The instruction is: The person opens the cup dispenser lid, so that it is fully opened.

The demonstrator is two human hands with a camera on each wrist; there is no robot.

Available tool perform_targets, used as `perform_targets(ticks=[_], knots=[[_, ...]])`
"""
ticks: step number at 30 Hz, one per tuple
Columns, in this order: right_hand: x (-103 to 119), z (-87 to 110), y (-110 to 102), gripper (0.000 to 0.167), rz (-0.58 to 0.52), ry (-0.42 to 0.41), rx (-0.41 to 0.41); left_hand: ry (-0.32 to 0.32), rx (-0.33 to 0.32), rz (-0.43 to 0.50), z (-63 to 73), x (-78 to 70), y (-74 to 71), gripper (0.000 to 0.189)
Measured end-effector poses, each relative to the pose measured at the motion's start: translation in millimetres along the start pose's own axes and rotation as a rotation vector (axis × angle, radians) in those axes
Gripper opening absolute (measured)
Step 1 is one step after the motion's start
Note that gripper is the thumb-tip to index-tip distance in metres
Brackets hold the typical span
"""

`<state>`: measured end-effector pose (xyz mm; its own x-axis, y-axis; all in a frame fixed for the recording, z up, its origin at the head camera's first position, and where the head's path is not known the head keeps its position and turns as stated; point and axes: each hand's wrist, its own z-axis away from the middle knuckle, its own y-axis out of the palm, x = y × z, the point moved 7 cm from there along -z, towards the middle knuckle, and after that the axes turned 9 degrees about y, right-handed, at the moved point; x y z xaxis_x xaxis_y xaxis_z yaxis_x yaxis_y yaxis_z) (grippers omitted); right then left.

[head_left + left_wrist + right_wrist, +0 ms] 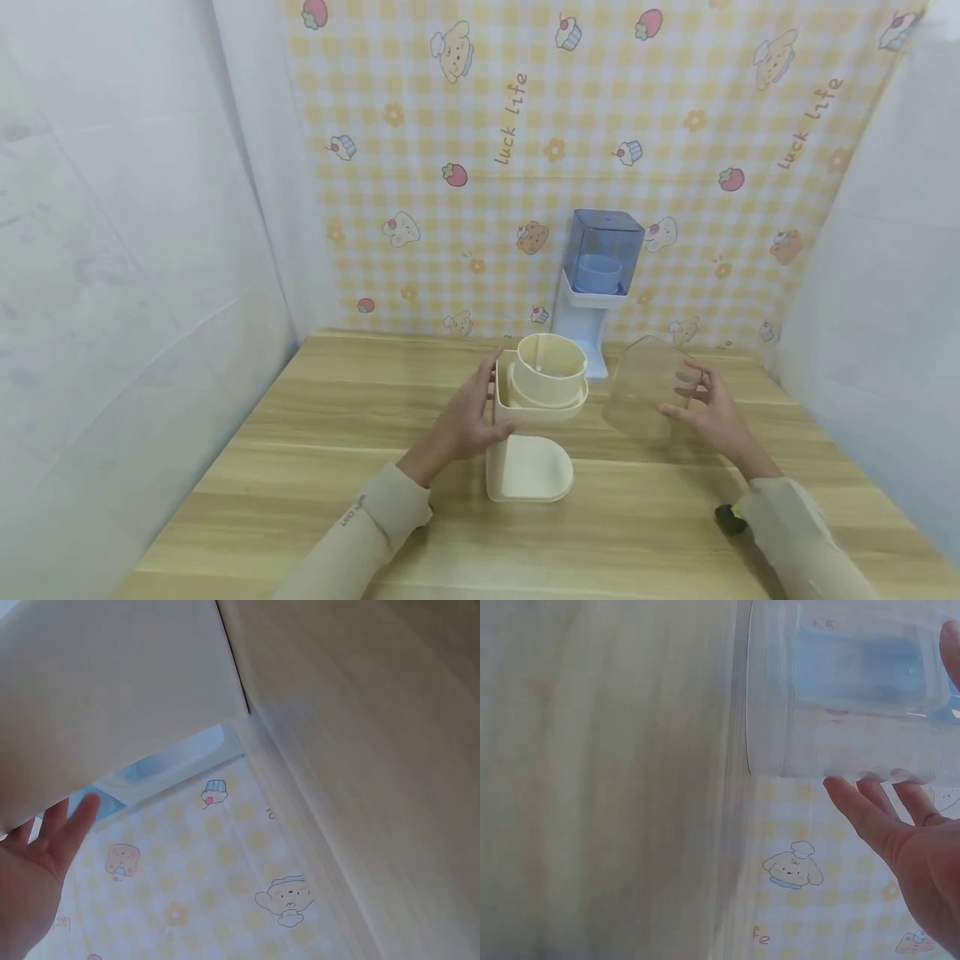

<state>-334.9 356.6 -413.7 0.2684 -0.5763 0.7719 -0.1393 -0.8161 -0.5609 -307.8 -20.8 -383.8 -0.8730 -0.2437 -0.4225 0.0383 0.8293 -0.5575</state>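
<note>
In the head view a cream dispenser stand is at the middle of the wooden table, with a flat rounded base and a square upper tray. A round cream cup is seated in that tray. My left hand grips the tray's left side, thumb in front and fingers behind. Seen from the left wrist, the stand's broad back panel hides part of the fingers. To the right, my right hand holds a clear plastic cover between thumb and fingers. The right wrist view shows fingertips along the cover's edge.
A second dispenser, white with a transparent blue cover, stands at the table's back edge against a yellow checked cloth. White sheets hang on both sides. The wooden table spreads around the stand.
</note>
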Motion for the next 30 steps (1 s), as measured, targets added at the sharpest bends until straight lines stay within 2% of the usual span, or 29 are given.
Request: perform_targets(ticks=[3,6,13,19,28,30], knots=[[-5.5,-4.5,-0.8,0.094,0.042,0.060,-0.027,-0.020,-0.025,-0.097,0.9,0.7,-5.5,0.107],[-9.1,-7.4,-1.1,0.096,0.067,0.093,-0.052,-0.003,-0.044,-0.123,1.3,-0.1,-9.7,0.100],[-10.6,-9.3,-1.8,0.098,0.103,0.111,-0.105,0.075,-0.091,-0.066,3.6,-1.3,-18.2,0.079],[-7.5,-12.6,-4.0,0.095,0.109,0.075,-0.122,0.129,-0.178,-0.008,4.8,1.2,-27.0,0.058],[-5.3,-13.6,-7.5,0.091,0.126,0.050,-0.106,0.072,-0.276,0.033,5.9,9.3,-39.2,0.043],[-5.2,-12.6,-7.5,0.090,0.125,0.058,-0.104,0.038,-0.311,0.060,4.8,7.9,-42.6,0.037]])
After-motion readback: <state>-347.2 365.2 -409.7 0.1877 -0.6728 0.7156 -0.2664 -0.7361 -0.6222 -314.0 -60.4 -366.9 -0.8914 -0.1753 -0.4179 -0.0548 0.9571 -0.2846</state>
